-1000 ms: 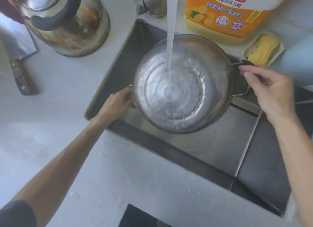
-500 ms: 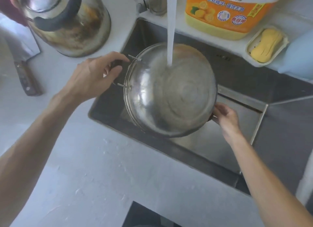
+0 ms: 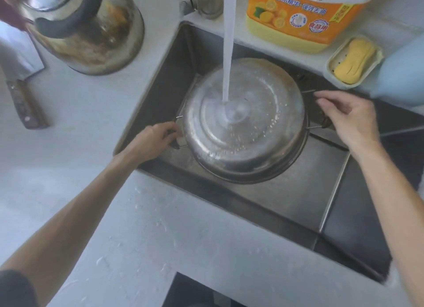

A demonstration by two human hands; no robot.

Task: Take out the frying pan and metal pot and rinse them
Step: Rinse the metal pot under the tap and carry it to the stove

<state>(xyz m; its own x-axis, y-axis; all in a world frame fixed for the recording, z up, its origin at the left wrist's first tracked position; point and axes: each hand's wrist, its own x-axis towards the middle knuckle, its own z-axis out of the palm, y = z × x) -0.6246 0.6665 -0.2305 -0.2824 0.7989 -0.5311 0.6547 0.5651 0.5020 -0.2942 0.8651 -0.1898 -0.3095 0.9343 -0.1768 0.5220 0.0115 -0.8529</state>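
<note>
Rinsing step in hand: pot point(image 3: 245, 123) upside down in the sink point(image 3: 158, 77), base up under the tap stream point(image 3: 228, 54), water striking near the middle of the base and sheeting off. Left hand point(image 3: 151, 141) at the pot's left wire handle, fingers curled round it. Right hand point(image 3: 348, 116) at the pot's right handle, fingers loosely bent over the wire; real grasp or mere touch, cannot tell. Outside of the pot being washed, by the look of it; next move likely a turn or tilt of the pot to bring the rest of the wall under the stream, then a flip upright for the inside, calling for a firm hold on both thin handles and a slow roll against splash. No frying pan in sight, so that half of the task probably still to do. Hidden or cut off: pot's inside and rim, facing down; tap spout, out of frame above the pot; kettle point(image 3: 87, 29) far left of the pot, top cropped; detergent jug point(image 3: 305, 15) behind the pot, label only partly legible; soap point(image 3: 353, 60) in its dish right of the jug; knife point(image 3: 25, 102) left of the kettle, blade partly cut off; pale blue thing at the right edge, not identifiable.
</note>
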